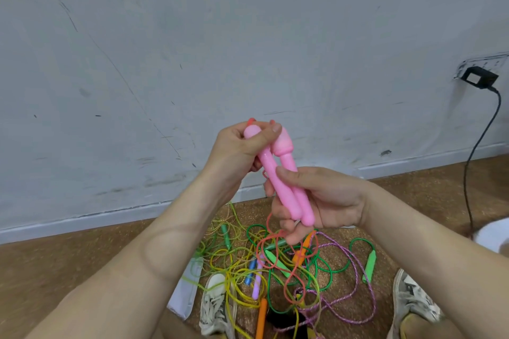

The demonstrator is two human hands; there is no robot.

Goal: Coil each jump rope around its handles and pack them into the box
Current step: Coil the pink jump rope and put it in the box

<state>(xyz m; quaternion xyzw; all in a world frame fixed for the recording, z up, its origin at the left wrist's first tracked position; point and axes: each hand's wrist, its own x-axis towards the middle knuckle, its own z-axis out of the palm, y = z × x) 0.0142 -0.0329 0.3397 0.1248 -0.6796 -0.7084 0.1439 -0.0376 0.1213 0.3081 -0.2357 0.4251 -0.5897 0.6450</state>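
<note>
Two pink jump-rope handles point(286, 190) are held side by side, upright and tilted, in front of the wall. My left hand point(237, 148) grips their upper ends, thumb across the top. My right hand point(322, 201) clasps their lower ends. An orange-red rope point(275, 253) hangs from the handles in loose loops toward the floor. Below lies a tangled pile of jump ropes point(275, 270) in green, yellow, purple and orange, with several handles among them. No box is in view.
A brown carpet floor point(68, 270) meets a scuffed grey wall point(192, 49). My two sneakers point(214, 305) flank the pile. A white flat object point(187, 292) lies at the pile's left. A black charger with its cable point(479, 77) hangs at the right.
</note>
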